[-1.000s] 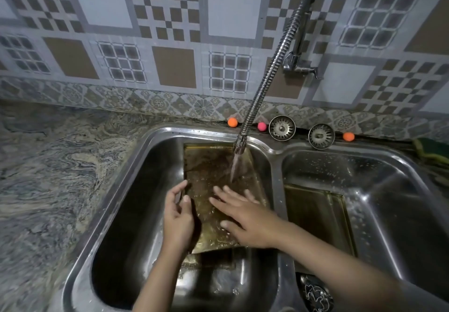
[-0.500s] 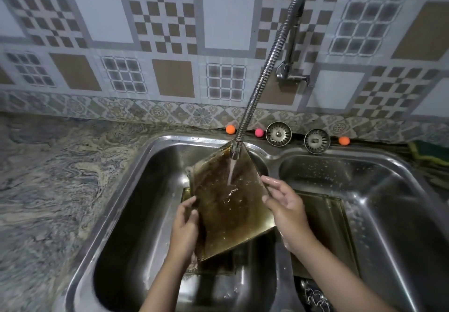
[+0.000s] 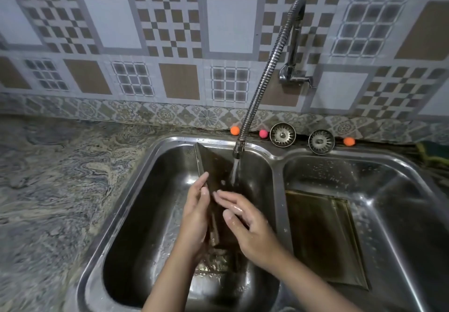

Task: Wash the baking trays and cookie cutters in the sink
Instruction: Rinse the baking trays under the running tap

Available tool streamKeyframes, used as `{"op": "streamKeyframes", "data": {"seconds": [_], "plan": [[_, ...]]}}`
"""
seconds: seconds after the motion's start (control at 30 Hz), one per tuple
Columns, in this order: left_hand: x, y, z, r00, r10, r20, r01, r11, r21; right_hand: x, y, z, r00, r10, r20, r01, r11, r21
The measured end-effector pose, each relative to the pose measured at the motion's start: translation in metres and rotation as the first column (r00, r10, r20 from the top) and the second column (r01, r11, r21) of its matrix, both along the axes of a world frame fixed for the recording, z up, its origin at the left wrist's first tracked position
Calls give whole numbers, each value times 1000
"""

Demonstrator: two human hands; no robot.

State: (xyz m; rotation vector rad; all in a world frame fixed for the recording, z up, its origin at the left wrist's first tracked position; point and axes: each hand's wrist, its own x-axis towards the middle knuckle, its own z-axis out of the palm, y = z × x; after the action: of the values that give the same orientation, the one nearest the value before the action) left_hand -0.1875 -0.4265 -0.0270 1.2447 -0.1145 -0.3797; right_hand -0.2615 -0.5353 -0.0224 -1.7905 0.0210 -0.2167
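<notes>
Left hand [image 3: 196,217]: flat against the left face of the tray, fingers straight and together, pointing away toward the wall, thumb lying along the near edge (not curled round anything as far as I can see).
Right hand [image 3: 245,224]: wet, fingers straight and a bit spread, laid on the right face of the same tray, fingertips just below where the water lands.
Tray in hand [image 3: 213,165]: a dark, brownish baking tray held up on edge in the left basin, sandwiched between the two palms, its far corner poking up near the basin's back rim. Its lower end is hidden behind the hands, so can't tell if it touches the bottom.
Left basin [image 3: 145,214]: steel, wet, with something golden lying flat at the bottom just under the wrists (too hidden to say what).
Second tray [image 3: 323,238]: lying flat in the right basin, up against the divider, dark inside with a brassy rim, well apart from the hands.
Right basin [image 3: 401,214]: steel, beaded with droplets on its back and side walls.
Water [image 3: 235,173]: running from the nozzle onto the held tray's right face.
Faucet [image 3: 267,68]: flexible ribbed metal hose curving down from a wall tap to end over the left basin.
Back ledge: two round metal sink strainers [image 3: 282,134] side by side, an orange ball [image 3: 234,130] and a pink ball [image 3: 263,133] left of them, another orange one [image 3: 349,141] on the right.
Counter [image 3: 60,178]: swirly grey stone left of the sink.
Wall [image 3: 170,32]: patterned tiles in brown, grey and white.
</notes>
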Motion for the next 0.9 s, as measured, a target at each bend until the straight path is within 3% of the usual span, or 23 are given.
{"op": "streamKeyframes", "data": {"seconds": [0.13,0.23,0.33,0.4,0.5,0.6,0.67,0.73,0.83,0.9], "plan": [[0,6,-3,995,94,-9,-95,995,-33,-3,-2,-5,999,51,-16,-54,959,-277],[-3,10,-7,990,84,-109,-97,989,-115,-1,-21,-8,992,16,-126,-84,825,-559],[-10,8,-12,988,45,-146,-72,980,-187,11,-54,-10,950,-132,-282,-121,678,-725],[-18,-3,-16,991,-10,-135,-17,980,-197,28,-70,-9,911,-250,-329,-104,632,-768],[-25,-19,-19,985,-80,-151,46,975,-216,49,-70,-5,905,-318,-281,-20,629,-777],[-11,-21,-18,983,-36,-181,-11,967,-254,42,-48,1,971,-151,-186,-60,601,-797],[3,-15,-19,989,14,-149,-45,978,-205,24,-34,-1,983,22,-182,-162,572,-804],[13,-8,-17,986,25,-166,-62,973,-223,12,-39,-8,977,77,-200,-210,536,-818],[11,-2,-15,983,-6,-181,-43,964,-262,29,-78,-11,962,-156,-225,-103,556,-825],[-3,-8,-12,987,-57,-153,19,971,-240,52,-100,-6,895,-350,-276,-19,589,-808]]}}
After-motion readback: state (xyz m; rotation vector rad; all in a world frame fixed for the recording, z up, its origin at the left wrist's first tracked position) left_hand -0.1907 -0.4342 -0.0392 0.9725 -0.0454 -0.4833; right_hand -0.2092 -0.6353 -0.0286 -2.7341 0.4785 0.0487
